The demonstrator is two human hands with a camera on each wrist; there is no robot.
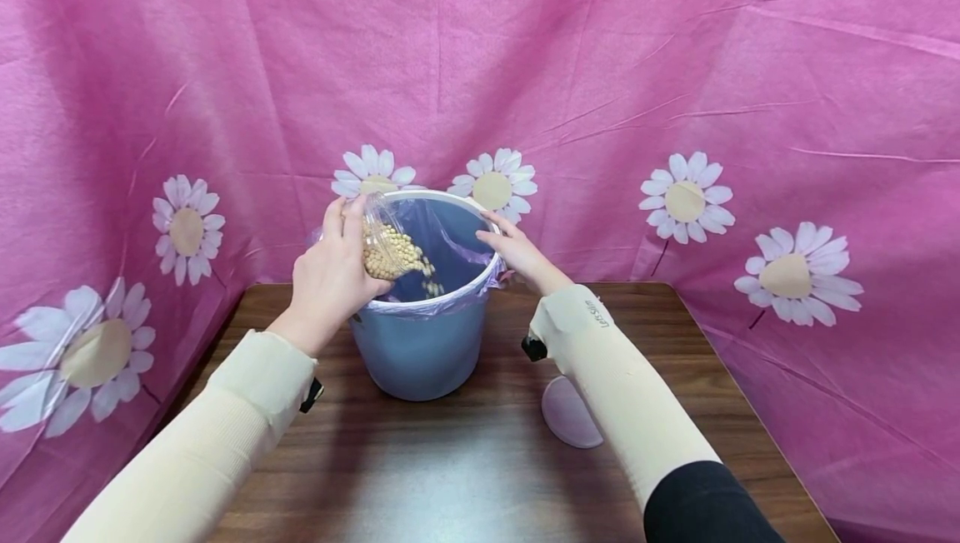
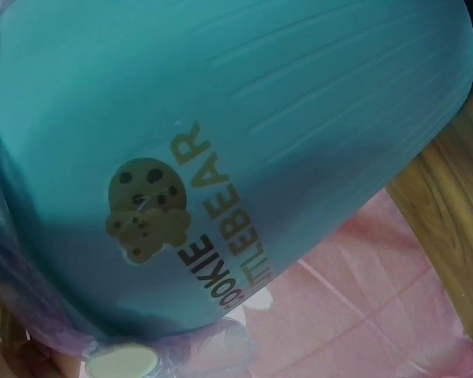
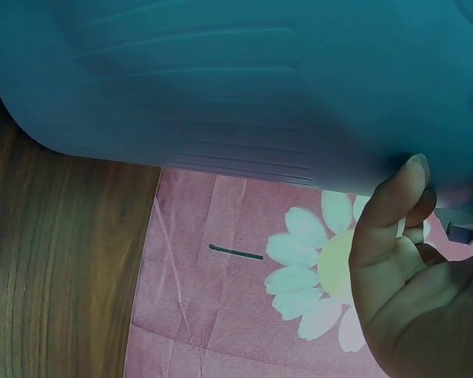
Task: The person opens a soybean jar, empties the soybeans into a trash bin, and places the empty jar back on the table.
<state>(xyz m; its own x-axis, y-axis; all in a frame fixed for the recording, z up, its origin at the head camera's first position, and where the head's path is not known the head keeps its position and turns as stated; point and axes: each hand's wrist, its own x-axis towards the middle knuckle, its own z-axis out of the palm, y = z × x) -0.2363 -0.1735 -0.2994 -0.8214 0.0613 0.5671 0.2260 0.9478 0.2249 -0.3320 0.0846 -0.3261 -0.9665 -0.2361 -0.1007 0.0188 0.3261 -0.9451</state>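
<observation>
My left hand [image 1: 328,275] grips a clear jar [image 1: 377,218], tipped sideways over the mouth of a blue trash bin [image 1: 420,356]. Pale yellow soybeans [image 1: 397,250] slide out of the jar and fall into the bin. A thin purple bag [image 1: 468,253] lines it, folded over the white rim. At the bin's right side, my right hand [image 1: 521,256] holds the rim, fingers over the edge. In the right wrist view its thumb [image 3: 406,181] lies against the outer wall. The left wrist view shows a cookie-bear print [image 2: 148,209] on the bin; the jar is hidden there.
The bin stands on a dark wooden table [image 1: 420,476]. A round, pale pink lid-like disc [image 1: 568,416] lies on the table, partly covered by my right forearm. Pink cloth with white daisies [image 1: 684,200] hangs behind and on both sides.
</observation>
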